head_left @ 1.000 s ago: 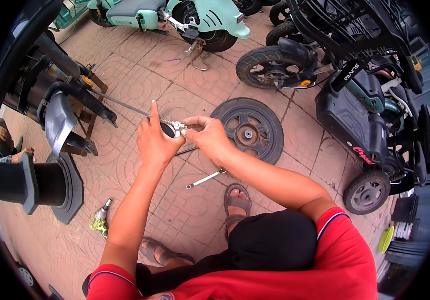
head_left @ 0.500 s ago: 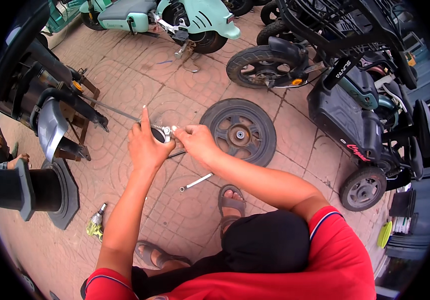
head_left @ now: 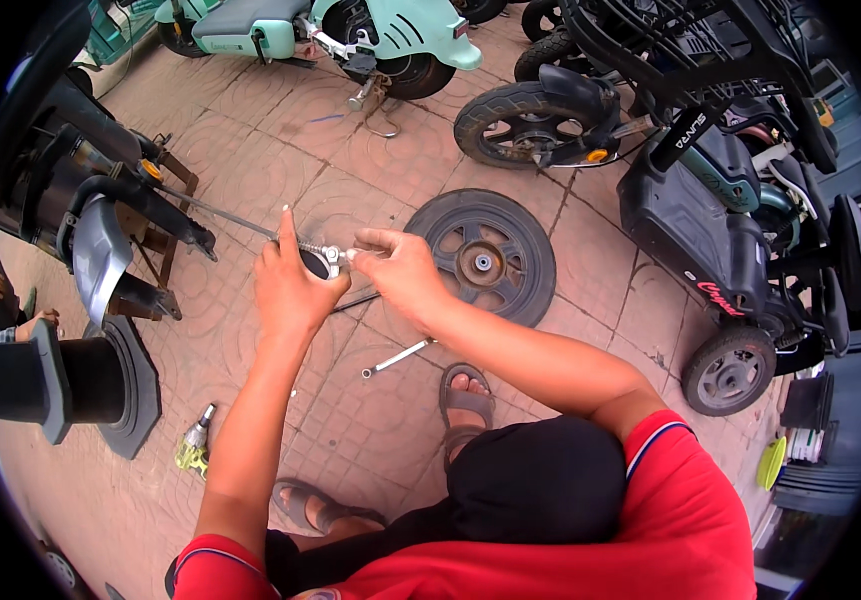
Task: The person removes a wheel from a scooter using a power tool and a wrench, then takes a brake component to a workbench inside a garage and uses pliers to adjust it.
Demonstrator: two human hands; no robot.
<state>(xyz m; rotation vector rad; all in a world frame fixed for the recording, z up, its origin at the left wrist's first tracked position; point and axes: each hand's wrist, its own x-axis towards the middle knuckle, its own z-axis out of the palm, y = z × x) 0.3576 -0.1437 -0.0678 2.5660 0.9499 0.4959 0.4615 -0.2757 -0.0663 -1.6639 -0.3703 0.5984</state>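
Cable (head_left: 225, 214) ran up-left past your nearer left hand (head_left: 288, 290), which gripped the silver fitting (head_left: 332, 256) your right hand (head_left: 400, 275) pinched.

I'm watching a person in a red shirt (head_left: 510, 565) bending over reddish patterned paving (head_left: 350, 430). The bare left hand (head_left: 288, 288) is gripping a small silver metal fitting (head_left: 331, 256), one finger pointing toward twelve o'clock, while the bare right hand (head_left: 402, 278) is pinching the fitting's three-o'clock end. A thin dark-grey cable (head_left: 235, 218) is running off toward ten. Counting from the hands, a round black five-spoked wheel (head_left: 483, 262) is lying flat at three, a slim silver metal spanner (head_left: 397, 358) is lying at five, and a yellow-green power driver (head_left: 193, 442) is resting near seven. A mint-green scooter (head_left: 410, 35) is standing at twelve.
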